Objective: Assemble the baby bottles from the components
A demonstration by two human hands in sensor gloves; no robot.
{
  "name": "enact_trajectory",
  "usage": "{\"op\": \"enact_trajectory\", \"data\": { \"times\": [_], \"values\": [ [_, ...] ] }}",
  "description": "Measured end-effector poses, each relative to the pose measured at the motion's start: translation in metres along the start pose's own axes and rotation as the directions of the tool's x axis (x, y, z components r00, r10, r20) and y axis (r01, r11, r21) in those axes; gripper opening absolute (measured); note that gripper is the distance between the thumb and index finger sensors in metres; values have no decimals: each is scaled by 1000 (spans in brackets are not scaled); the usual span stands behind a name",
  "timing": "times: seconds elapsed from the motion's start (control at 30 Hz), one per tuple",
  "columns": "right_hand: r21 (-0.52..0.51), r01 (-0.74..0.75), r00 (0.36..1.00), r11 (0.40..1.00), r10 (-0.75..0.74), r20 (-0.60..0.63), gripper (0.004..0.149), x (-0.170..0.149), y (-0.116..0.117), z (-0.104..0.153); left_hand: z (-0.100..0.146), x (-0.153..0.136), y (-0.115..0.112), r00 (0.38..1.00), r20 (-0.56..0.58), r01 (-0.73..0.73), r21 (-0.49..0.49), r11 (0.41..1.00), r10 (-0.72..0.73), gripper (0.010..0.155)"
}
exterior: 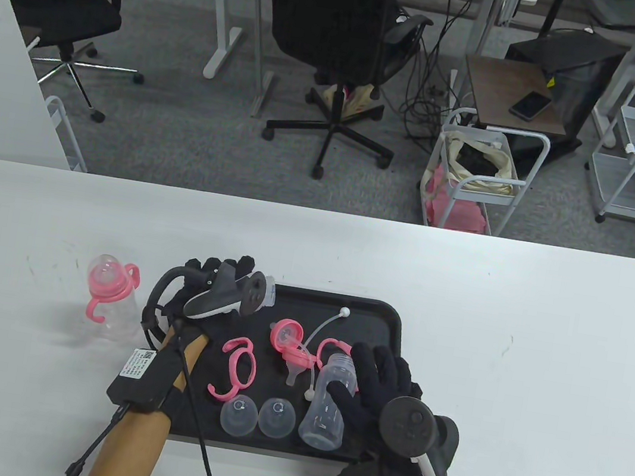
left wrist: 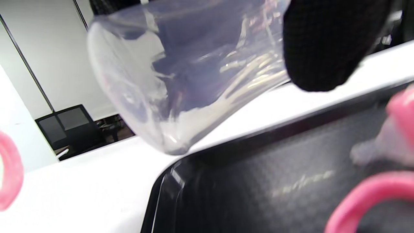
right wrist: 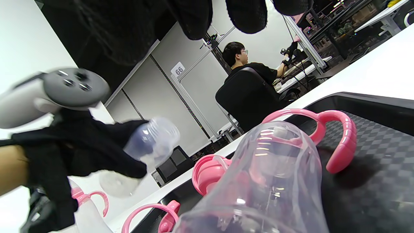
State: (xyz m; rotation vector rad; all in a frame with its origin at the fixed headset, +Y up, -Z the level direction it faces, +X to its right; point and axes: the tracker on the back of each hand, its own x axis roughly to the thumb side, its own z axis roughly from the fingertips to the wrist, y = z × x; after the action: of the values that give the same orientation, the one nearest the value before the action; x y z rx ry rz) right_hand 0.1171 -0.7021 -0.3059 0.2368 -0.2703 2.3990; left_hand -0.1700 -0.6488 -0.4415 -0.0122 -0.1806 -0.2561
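A black tray [exterior: 343, 300] holds the loose bottle parts. My left hand [exterior: 227, 273] is over its far left corner and grips a clear bottle body [exterior: 268, 293], which fills the left wrist view [left wrist: 181, 74] beside a fingertip [left wrist: 323, 42]. A second clear bottle [exterior: 326, 408] lies on the tray near the front. My right hand [exterior: 373, 379] hovers at its right side with fingers spread, holding nothing. In the right wrist view this lying bottle [right wrist: 265, 181] is just below the fingertips [right wrist: 245, 14]. An assembled bottle with pink handles [exterior: 111, 302] stands on the table, left of the tray.
On the tray lie a pink handle ring [exterior: 237, 367], a pink collar with teat and straw [exterior: 289, 339], another pink handle ring [exterior: 330, 347] behind the lying bottle, and two clear caps [exterior: 239, 415] [exterior: 277, 417]. Office chairs and carts stand beyond the table's far edge.
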Motion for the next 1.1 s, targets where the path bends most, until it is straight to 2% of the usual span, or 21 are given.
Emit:
{"op": "enact_trajectory", "data": {
  "times": [0.1,0.2,0.33,0.43,0.53,0.63,0.73,0.83,0.93,1.0,1.07,1.1],
  "values": [
    [-1,1,1000,1000,-1,5,73,1,0,0,22,-5,23,995,28,-100,102,990,97,101],
    [0,-1,1000,1000,1,13,72,1,1,0,48,-11,44,970,84,-242,198,950,229,101],
    [16,-3,1000,1000,2,17,72,1,4,0,77,-19,57,907,171,-417,242,876,384,101],
    [26,-16,1000,1000,15,21,73,2,5,0,99,-26,57,865,237,-495,252,832,443,101],
    [15,-22,1000,1000,21,21,73,2,5,0,117,-38,43,828,238,-559,269,784,508,99],
    [10,-24,1000,1000,24,19,72,1,5,0,128,-45,25,778,260,-626,245,741,572,99],
    [9,-31,999,999,31,11,72,1,4,0,136,-54,4,742,278,-665,193,722,610,99],
    [1,-33,999,999,33,2,72,0,3,0,142,-60,-13,737,287,-667,155,729,612,99],
    [-16,-35,999,999,35,-3,72,0,0,1,147,-63,-26,756,282,-646,168,745,591,99],
    [-27,-28,1000,999,28,-4,72,0,-2,1,150,-65,-34,751,276,-655,194,731,600,98],
    [-33,-26,1000,999,26,-5,72,0,-3,1,153,-65,-47,727,266,-686,243,686,633,99],
    [-35,-33,999,999,33,-6,73,1,-3,1,153,-65,-50,725,261,-688,227,689,638,98]
  ]
}}
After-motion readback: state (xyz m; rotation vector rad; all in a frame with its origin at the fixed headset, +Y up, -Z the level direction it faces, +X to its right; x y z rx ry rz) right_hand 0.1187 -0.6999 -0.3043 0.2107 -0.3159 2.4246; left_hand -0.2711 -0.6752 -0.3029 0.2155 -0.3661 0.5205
